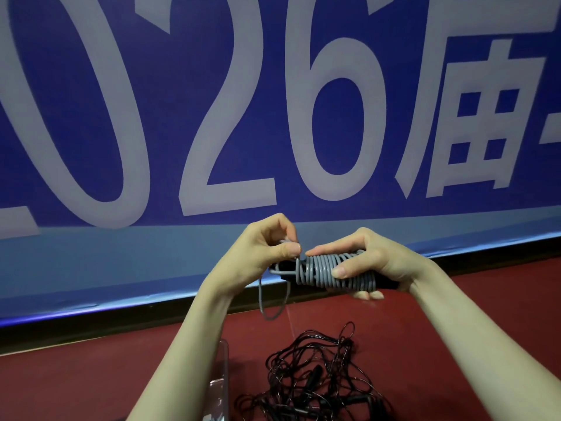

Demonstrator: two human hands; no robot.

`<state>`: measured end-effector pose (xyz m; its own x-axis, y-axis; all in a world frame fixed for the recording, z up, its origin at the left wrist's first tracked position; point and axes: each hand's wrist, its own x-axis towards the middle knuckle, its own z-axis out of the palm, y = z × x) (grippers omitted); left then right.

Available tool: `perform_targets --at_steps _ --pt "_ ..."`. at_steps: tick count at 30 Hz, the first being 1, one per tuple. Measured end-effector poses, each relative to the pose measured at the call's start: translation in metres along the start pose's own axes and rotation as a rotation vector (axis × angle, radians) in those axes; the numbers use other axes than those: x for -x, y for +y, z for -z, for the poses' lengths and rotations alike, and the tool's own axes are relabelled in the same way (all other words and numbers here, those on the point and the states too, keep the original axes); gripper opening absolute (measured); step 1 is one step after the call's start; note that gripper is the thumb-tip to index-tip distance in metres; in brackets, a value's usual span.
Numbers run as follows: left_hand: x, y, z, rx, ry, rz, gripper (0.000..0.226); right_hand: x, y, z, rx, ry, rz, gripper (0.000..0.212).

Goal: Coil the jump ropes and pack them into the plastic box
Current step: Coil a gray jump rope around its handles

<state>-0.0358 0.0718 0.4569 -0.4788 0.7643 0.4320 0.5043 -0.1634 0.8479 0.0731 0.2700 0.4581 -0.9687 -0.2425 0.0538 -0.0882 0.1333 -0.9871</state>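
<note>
A grey jump rope (321, 273) is wound in tight turns around its black handles, held up in front of me. My right hand (368, 262) grips the wound bundle, thumb and fingers curled round it. My left hand (268, 243) pinches the loose grey end just left of the coil; a short loop of that rope hangs below it. A tangle of black jump ropes (318, 381) lies on the red floor below. The clear plastic box (223, 381) shows only as an edge at the bottom, partly behind my left forearm.
A blue banner with large pale characters (273, 117) fills the wall ahead, ending in a dark skirting strip (121, 322). Red floor (455, 329) spreads beneath my hands and to the right.
</note>
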Motion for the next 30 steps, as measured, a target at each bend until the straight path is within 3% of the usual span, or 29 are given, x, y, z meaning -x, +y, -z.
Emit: perform_targets --at_steps 7,9,13,16,22,27,30 --pt "-0.001 -0.018 -0.014 0.292 0.096 0.074 0.012 -0.006 0.004 0.0 -0.09 -0.033 0.069 0.051" --pt "-0.004 -0.019 -0.02 0.276 0.168 0.057 0.01 -0.008 0.005 0.002 -0.107 0.009 0.092 0.051" --pt "-0.012 -0.027 -0.028 0.164 0.341 0.123 0.039 -0.013 0.008 0.001 -0.133 0.106 0.127 0.045" --pt "-0.016 -0.033 -0.033 0.108 0.403 0.158 0.033 -0.02 0.012 -0.002 -0.159 0.215 0.148 0.046" --pt "-0.017 -0.034 -0.037 -0.111 0.333 0.27 0.023 -0.024 0.013 0.004 -0.085 0.414 0.151 0.048" --pt "-0.019 -0.022 -0.025 -0.226 0.196 0.31 0.022 -0.024 0.012 0.007 -0.007 0.49 0.178 0.042" --pt "-0.018 -0.014 -0.023 -0.412 0.09 0.327 0.018 -0.026 0.014 0.01 0.059 0.612 0.198 0.038"
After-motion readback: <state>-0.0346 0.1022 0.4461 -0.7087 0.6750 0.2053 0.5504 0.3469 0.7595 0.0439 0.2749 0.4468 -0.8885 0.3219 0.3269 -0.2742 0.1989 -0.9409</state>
